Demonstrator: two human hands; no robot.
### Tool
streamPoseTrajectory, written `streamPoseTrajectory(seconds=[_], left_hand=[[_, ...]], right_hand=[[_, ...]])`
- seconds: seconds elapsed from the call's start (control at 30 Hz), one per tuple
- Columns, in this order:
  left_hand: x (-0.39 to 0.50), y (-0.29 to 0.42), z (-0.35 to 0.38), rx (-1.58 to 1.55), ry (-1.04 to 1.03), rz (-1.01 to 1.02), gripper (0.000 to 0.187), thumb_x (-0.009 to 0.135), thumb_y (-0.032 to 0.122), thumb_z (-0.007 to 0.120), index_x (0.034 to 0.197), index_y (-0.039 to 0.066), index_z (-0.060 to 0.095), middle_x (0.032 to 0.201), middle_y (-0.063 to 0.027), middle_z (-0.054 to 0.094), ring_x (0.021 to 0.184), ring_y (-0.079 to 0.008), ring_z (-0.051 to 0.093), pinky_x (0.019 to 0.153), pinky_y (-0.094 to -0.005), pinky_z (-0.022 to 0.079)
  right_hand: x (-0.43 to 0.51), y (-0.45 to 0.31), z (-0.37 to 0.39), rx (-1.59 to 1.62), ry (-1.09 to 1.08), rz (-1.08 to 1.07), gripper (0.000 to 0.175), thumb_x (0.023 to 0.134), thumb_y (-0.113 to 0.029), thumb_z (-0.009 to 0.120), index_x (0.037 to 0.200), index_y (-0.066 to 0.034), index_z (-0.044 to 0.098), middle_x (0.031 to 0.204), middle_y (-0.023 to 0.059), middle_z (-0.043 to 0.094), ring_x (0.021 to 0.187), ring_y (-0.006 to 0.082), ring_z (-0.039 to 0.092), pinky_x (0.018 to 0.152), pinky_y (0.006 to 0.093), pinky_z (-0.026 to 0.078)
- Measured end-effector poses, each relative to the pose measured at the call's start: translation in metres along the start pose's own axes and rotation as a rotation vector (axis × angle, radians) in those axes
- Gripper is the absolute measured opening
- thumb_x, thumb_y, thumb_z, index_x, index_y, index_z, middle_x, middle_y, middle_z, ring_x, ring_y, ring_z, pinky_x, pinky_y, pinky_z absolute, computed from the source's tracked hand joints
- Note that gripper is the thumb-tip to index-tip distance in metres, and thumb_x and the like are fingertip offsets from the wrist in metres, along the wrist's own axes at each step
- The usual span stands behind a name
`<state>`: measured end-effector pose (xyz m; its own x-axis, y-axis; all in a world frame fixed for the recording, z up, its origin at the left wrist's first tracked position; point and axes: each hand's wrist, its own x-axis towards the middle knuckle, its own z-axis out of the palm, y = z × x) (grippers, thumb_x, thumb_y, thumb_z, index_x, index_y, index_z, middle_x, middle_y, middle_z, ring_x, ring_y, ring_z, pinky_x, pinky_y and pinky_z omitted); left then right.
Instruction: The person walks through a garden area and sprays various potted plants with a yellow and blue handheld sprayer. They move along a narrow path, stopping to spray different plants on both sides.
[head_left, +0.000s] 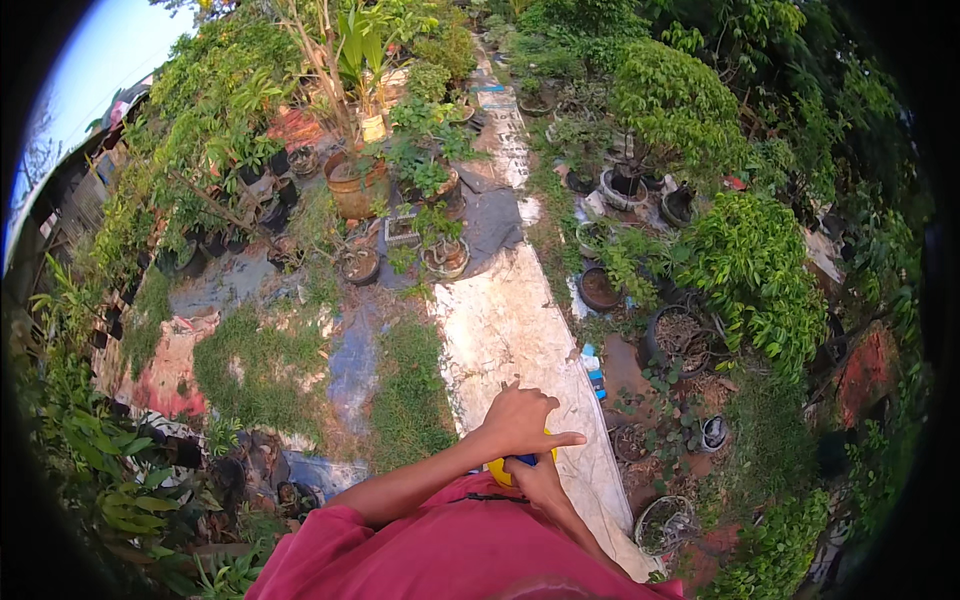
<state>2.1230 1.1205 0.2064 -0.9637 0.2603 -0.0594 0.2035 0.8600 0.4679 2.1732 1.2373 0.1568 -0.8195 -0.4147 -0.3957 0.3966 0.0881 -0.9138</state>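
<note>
Low in front of my red shirt, my right hand (536, 478) is closed around a yellow and blue object (499, 472), perhaps a container. Most of that object is covered by my hands and shirt. My left hand (519, 415) is just above and beyond it, with the thumb pointing right and the other fingers bent. A small dark tip shows by the left fingertips, but what it belongs to is hidden. Whether the left hand grips the top of the yellow and blue object is not visible. Under both hands runs a pale sheet path (510, 315).
Potted plants line both sides of the path. To the left stand a large brown pot (356, 187) and a small round pot (360, 266). Along the right are a dark pot (600, 290), a wide black pot (679, 341) and a blue and white packet (594, 373). A dark sheet (491, 214) overlaps the path ahead.
</note>
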Motion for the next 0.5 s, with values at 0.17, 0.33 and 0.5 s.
streamPoseTrajectory(seconds=[0.17,0.33,0.5], left_hand=[[0.083,-0.082,-0.006,-0.828,0.311,0.105,0.037,0.085,0.028,0.062,0.058,0.004,0.055,0.052,-0.0028,0.054,0.047,-0.0094,0.049,0.045,-0.0265,0.037],[0.193,-0.132,-0.086,-0.889,0.309,0.209,0.047,0.085,0.014,0.063,0.044,0.004,0.043,0.039,0.0036,0.038,0.040,-0.0020,0.033,0.040,-0.0240,0.024],[0.316,-0.169,-0.209,-0.744,0.207,0.225,0.039,0.082,0.030,0.066,0.055,0.004,0.054,0.041,0.0011,0.039,0.041,-0.0059,0.035,0.042,-0.0273,0.027]], right_hand=[[0.104,-0.028,-0.011,0.035,0.066,0.242,0.020,0.070,-0.017,0.061,0.069,0.0018,0.055,0.055,0.0032,0.052,0.045,0.0111,0.047,0.041,0.0274,0.034],[0.233,-0.056,-0.024,-0.002,0.004,0.183,0.018,0.069,-0.016,0.062,0.069,0.0005,0.055,0.056,0.0022,0.052,0.047,0.0098,0.047,0.044,0.0276,0.035],[0.369,-0.112,-0.046,-0.162,-0.054,0.133,0.018,0.070,-0.018,0.061,0.076,-0.0007,0.059,0.064,0.0030,0.056,0.055,0.0105,0.050,0.051,0.0280,0.039]])
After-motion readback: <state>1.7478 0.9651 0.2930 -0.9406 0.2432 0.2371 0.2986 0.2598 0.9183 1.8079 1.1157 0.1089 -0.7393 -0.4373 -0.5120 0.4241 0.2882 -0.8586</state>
